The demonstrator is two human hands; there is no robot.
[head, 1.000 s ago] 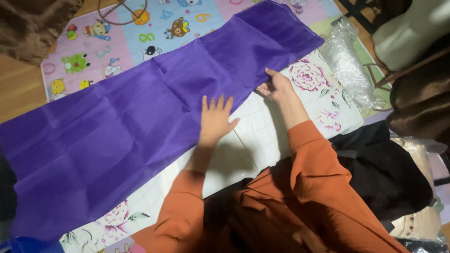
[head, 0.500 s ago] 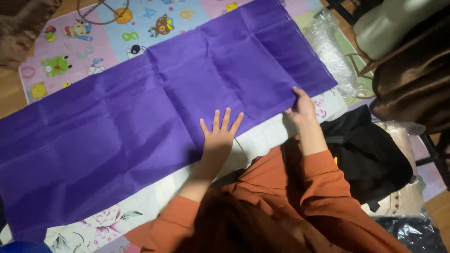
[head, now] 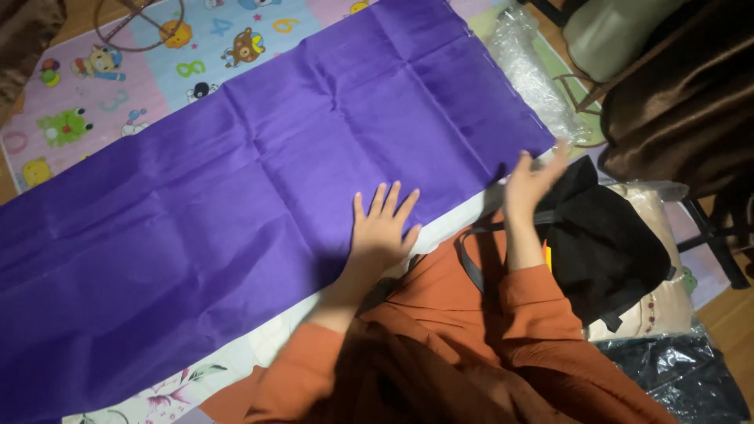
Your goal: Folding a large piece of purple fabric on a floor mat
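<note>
Purple cloth (head: 236, 204) lies spread flat in a long band across a play mat (head: 118, 71) with cartoon animals and numbers, running from the lower left up to the upper right. Creases cross it, but most of it looks smoothed; a few folds and ripples show along the middle and near the far end.

Left hand (head: 382, 228) rests palm down on the cloth near its near edge, fingers spread, gripping nothing. Right hand (head: 530, 180) hovers at the cloth's right corner, blurred, open with fingers loose; it holds nothing that I can see, and whether it touches the edge I cannot tell.

Judging by this, the spreading is largely done and the flattening of the right end is what remains.

Beside the right hand lie a black bag (head: 605, 235) and clear plastic wrap (head: 534, 71).
</note>
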